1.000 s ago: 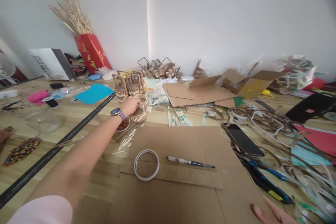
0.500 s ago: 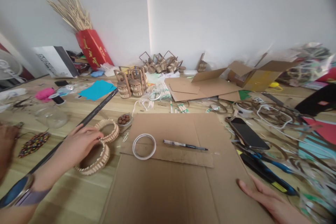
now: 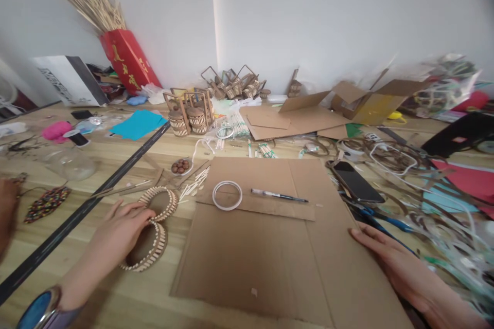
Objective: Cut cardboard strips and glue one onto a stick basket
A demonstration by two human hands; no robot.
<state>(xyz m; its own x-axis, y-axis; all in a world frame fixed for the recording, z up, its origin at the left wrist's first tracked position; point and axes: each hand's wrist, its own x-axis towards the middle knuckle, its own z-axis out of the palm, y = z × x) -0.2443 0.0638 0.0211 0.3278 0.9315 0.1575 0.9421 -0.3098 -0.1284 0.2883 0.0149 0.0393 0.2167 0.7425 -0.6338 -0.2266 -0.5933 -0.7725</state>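
My left hand (image 3: pixel 125 226) is closed over the spot where two round basket rings meet. The farther ring (image 3: pixel 170 205) and the nearer ring (image 3: pixel 156 252) have brown bands lined with short pale sticks. Along its right edge, a flat cardboard sheet (image 3: pixel 254 262) is gripped by my right hand (image 3: pixel 380 247), thumb on top and the fingers partly hidden. Upon the sheet lie a roll of white tape (image 3: pixel 240 198), a pen (image 3: pixel 278 195) and a narrow cardboard strip (image 3: pixel 281 209).
Loose white sticks (image 3: pixel 196 182) and a bowl of brown beads (image 3: pixel 181 166) lie left of the sheet. A phone (image 3: pixel 357 181) and tangled strips (image 3: pixel 451 252) crowd the right. Small lidded baskets (image 3: pixel 189 118) stand behind. Another person's hand (image 3: pixel 7 205) is at the left edge.
The cardboard sheet has shifted rightward and away with my right hand, uncovering more white sticks on its left. My left hand and the rings have moved slightly right and nearer. The view has shifted.
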